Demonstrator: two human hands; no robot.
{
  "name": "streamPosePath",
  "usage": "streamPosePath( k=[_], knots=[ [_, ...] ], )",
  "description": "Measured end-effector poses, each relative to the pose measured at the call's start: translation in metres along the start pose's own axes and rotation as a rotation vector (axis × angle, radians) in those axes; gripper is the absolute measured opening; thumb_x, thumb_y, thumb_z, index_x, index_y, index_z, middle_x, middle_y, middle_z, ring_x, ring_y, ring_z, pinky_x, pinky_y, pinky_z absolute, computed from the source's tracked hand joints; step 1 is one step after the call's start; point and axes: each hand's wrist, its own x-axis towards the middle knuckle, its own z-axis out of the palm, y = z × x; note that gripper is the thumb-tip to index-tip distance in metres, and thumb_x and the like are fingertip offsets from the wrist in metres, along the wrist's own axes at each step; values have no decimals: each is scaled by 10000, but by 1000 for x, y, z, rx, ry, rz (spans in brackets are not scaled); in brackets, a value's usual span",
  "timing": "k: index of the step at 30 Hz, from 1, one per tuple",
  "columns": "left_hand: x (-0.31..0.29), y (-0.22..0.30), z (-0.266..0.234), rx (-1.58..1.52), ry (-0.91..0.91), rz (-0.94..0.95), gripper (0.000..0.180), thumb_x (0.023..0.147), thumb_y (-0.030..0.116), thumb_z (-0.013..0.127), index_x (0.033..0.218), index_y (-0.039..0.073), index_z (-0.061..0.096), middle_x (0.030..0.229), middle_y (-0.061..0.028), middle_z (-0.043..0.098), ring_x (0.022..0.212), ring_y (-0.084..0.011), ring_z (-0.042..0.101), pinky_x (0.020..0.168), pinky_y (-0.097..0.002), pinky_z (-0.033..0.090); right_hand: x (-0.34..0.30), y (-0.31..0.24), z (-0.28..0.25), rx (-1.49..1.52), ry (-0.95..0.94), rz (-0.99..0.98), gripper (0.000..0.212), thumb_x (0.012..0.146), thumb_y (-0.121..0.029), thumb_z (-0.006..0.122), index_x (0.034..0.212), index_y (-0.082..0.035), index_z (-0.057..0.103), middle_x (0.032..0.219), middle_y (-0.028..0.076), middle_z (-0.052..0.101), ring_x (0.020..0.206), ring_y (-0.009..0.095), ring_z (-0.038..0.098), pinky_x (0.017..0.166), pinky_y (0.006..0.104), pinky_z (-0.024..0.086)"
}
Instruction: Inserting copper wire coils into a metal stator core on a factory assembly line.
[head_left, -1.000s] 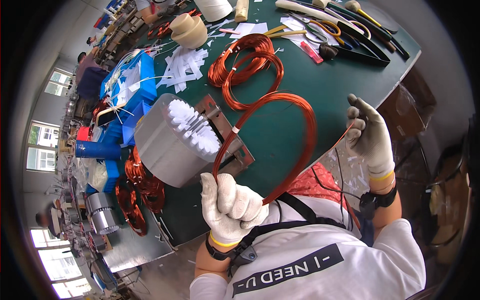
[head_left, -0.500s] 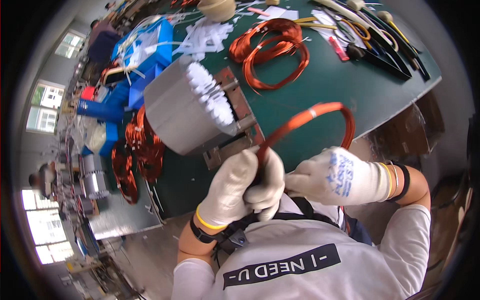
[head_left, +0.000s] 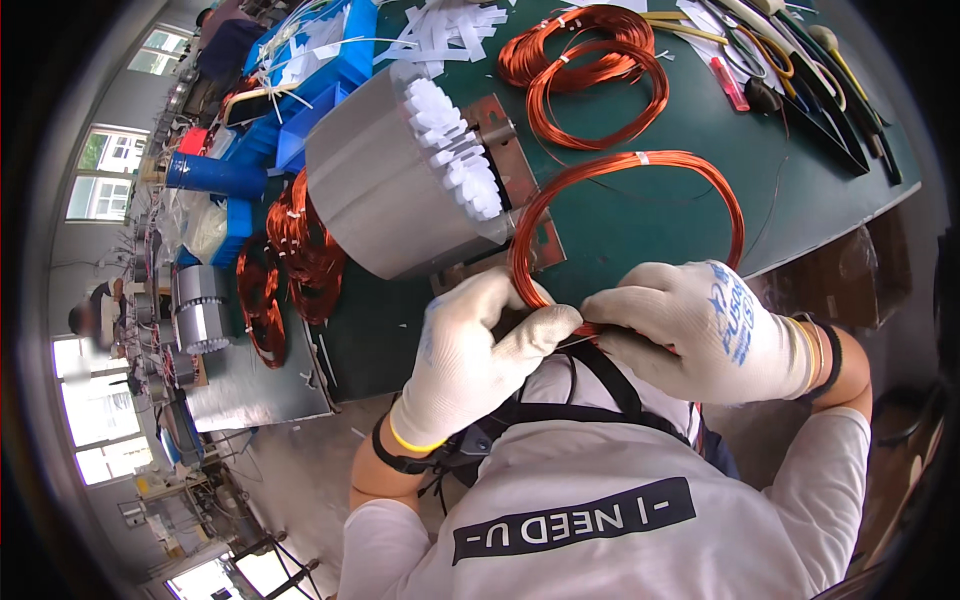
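Note:
A round coil of copper wire [head_left: 620,162] spans both gloved hands just over the green tabletop, with a white tie at its far side. My left hand [head_left: 485,345] pinches its near left part between thumb and fingers. My right hand [head_left: 690,330] is closed on the near right part, its fingertips close to the left thumb. The bit of coil under the right fingers is partly hidden. Left of the coil lies a grey metal stator core [head_left: 375,175] on its side, white slot liners poking out of its end, against a rusty metal bracket [head_left: 512,150].
More copper coils [head_left: 600,130] lie at the far side of the green table [head_left: 800,215]. Pliers, scissors [head_left: 745,55] and a red marker [head_left: 730,85] are at far right. Blue bins [head_left: 340,60] and further copper coils [head_left: 305,250] stand left. A cardboard box [head_left: 845,280] sits below the right edge.
The coil has swung from a steep, edge-on tilt to a wider, more face-on loop. My hands have come closer together at its near side, and the view has shifted slightly.

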Motion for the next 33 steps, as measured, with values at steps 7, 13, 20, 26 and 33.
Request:
streamPosePath(
  k=[7,13,20,26,33],
  knots=[
    [2,-1,3,0,128,286,318,803,135,824,686,8,557,663,-103,612,534,-185,546,503,-306,420,14,19,-3,423,-84,15,152,885,-98,658,1017,-24,667,899,146,645,852,316,640,753,382,510],
    [8,-3,-14,90,-18,490,215,783,125,831,869,3,676,691,-105,635,574,-178,614,517,-298,460,13,18,14,429,-28,-93,130,833,-65,666,933,-22,595,870,138,589,771,310,630,696,386,519],
    [10,42,-25,1033,86,539,571,768,153,755,1312,56,613,559,9,456,434,-181,491,411,-364,401,-4,-16,29,-328,206,-320,303,745,-192,641,1048,-189,658,599,8,475,445,156,582,359,332,449],
    [1,82,-14,1411,78,406,435,777,93,753,1205,65,678,609,-42,553,467,-238,491,450,-394,360,20,-5,0,342,54,-16,859,772,-23,757,1504,-6,308,725,93,692,581,246,685,544,336,535],
    [-3,49,-27,1221,28,544,338,788,120,728,1113,36,693,557,-57,540,452,-256,500,459,-401,375,25,8,31,252,101,-28,750,744,10,718,1421,-88,409,1052,136,682,674,251,701,561,340,544]
  ],
)
